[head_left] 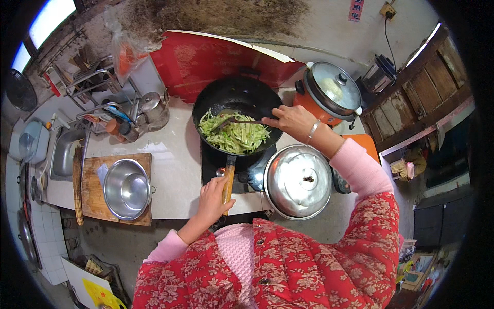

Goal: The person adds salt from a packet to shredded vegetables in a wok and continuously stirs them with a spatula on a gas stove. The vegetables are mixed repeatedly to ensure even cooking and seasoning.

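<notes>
A black wok point(239, 90) stands on a black cooktop point(206, 170) with its wooden handle point(229, 181) towards me. My left hand point(214, 199) is closed around that handle. Thin strips of pale green vegetable point(231, 137) lie in the near half of the wok. Over its right rim, my right hand point(290, 121) grips the end of a dark spatula point(247, 121), whose blade rests among the strips. A domed metal lid point(297, 185) lies just right of the cooktop, below my right forearm.
An orange electric pot point(322, 104) with a glass lid stands behind on the right. To the left are a metal bowl point(127, 189) on a wooden cutting board point(90, 193), a metal kettle point(153, 110), a rack and a sink point(68, 154). Red cardboard point(216, 58) stands behind the wok.
</notes>
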Demonstrator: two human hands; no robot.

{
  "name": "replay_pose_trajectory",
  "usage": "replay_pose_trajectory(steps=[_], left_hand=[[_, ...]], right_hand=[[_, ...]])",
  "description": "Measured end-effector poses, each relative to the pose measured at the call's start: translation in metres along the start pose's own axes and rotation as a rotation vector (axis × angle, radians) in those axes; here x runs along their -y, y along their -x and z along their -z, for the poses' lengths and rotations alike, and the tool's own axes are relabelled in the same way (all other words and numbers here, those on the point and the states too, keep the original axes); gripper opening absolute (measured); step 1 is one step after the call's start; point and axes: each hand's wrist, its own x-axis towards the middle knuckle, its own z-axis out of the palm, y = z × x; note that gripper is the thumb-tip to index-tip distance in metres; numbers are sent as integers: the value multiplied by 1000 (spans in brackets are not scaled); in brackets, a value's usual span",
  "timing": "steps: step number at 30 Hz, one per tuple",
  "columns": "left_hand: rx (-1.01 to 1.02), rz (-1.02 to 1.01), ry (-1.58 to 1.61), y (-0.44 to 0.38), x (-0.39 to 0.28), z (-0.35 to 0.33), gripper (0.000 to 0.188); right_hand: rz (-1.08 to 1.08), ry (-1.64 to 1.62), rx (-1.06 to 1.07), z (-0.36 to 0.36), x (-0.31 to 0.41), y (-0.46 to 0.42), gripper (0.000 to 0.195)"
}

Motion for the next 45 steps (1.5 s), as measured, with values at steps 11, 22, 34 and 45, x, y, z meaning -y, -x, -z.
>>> replay_pose_trajectory(steps=[11,22,34,45], left_hand=[[3,-35,-16,-1,3,-1,76],[40,-11,-5,-3,-2,6,73],[14,8,3,-2,-2,2,73],[26,-8,2,-3,-3,5,72]], right_hand=[[-181,-11,139,63,12,70,42],[-261,6,210,11,49,35,30],[-428,-58,-62,-23,25,0,46],[-279,-343,197,-18,67,71,65]])
